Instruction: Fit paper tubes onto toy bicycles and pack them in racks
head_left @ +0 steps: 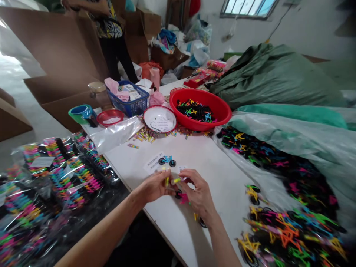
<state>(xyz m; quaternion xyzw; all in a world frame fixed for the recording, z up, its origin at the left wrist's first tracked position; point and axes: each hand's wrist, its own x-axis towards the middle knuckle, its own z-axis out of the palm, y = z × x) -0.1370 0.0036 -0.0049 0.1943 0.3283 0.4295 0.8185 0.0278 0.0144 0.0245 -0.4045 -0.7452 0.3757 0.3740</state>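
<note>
My left hand (159, 186) is closed in a pinch over the white table, with a small yellow tube-like piece (167, 181) at its fingertips. Close beside it, my right hand (198, 193) has its fingers bent round another small yellow piece (176, 181), blurred by motion. Below the hands lies a pink toy bicycle (183, 197), partly hidden by the fingers. Just beyond them is a blue toy bicycle (167, 160) next to a printed paper slip (152, 162). A yellow toy bicycle with black wheels (203, 222) shows in part under my right wrist.
A red basin (200, 125) holds toy bicycles, with a white red-rimmed bowl (160, 128) of slips beside it. Small tubes (144, 134) lie scattered there. Toy bicycles (289, 233) are heaped at right. Packed bags (69, 178) lie left. A person (109, 31) stands behind.
</note>
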